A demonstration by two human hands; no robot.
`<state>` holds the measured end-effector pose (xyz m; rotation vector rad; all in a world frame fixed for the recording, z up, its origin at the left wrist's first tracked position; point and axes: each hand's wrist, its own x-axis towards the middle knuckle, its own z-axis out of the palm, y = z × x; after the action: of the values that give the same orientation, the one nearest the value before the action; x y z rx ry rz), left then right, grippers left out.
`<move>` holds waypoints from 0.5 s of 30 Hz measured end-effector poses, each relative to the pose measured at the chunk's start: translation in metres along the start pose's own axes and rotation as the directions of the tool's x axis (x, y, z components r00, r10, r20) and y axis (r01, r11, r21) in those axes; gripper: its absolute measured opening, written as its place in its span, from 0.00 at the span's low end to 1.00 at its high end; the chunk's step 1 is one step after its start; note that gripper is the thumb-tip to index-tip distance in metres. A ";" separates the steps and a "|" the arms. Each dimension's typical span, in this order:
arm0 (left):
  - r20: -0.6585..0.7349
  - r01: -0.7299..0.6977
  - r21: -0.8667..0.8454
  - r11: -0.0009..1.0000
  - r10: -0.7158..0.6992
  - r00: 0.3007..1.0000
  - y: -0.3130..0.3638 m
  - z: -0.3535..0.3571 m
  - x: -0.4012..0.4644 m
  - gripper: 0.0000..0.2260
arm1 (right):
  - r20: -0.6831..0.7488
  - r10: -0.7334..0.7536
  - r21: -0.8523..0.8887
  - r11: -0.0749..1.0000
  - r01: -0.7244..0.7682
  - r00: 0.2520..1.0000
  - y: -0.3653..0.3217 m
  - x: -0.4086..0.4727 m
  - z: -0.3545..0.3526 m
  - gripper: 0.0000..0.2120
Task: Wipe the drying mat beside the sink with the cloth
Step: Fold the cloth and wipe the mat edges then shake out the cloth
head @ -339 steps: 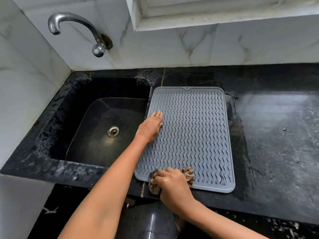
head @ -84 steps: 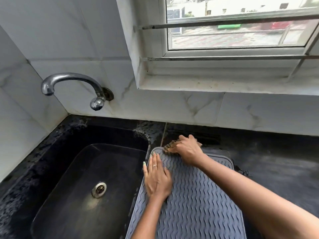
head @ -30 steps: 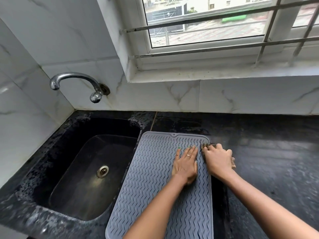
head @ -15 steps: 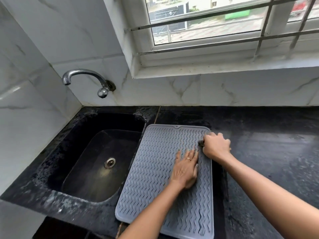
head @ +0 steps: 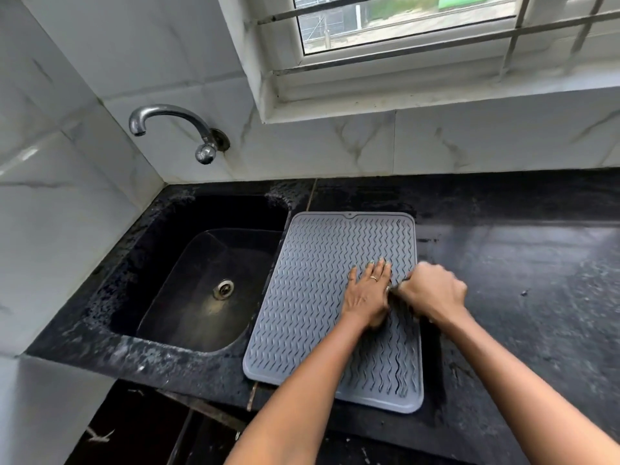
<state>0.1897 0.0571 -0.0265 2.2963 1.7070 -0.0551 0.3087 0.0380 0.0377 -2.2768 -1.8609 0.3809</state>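
A grey ribbed drying mat lies on the black counter just right of the sink. My left hand rests flat on the mat's right half, fingers spread, a ring on one finger. My right hand is closed and blurred at the mat's right edge, touching my left hand. The cloth is almost fully hidden under the right hand; only a dark sliver shows between the two hands.
A chrome tap juts from the marble wall above the sink. The black counter stretches to the right of the mat. A barred window sits above. The counter's front edge runs just below the mat's near end.
My right hand has slid down the mat's right edge toward me, from near the far corner to the middle. My left hand stays flat on the mat. The view has tilted downward.
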 end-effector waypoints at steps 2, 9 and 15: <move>-0.030 -0.014 0.017 1.000 0.015 0.999 0.002 0.001 -0.011 0.27 | -0.073 -0.002 0.055 0.998 0.006 0.997 0.012 0.007 -0.004 0.13; -0.083 -0.006 -0.049 0.999 0.002 0.997 0.009 0.026 -0.067 0.29 | 0.099 -0.133 -0.051 0.989 0.138 0.986 0.018 -0.054 0.018 0.17; -0.058 0.014 -0.081 0.997 -0.019 0.998 0.013 0.024 -0.066 0.29 | 0.129 -0.159 -0.112 0.978 0.174 0.979 0.029 -0.140 0.014 0.14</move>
<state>0.1855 -0.0133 -0.0339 2.2466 1.7234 0.0774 0.3059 -0.1049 0.0274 -2.1950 -2.1733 0.3944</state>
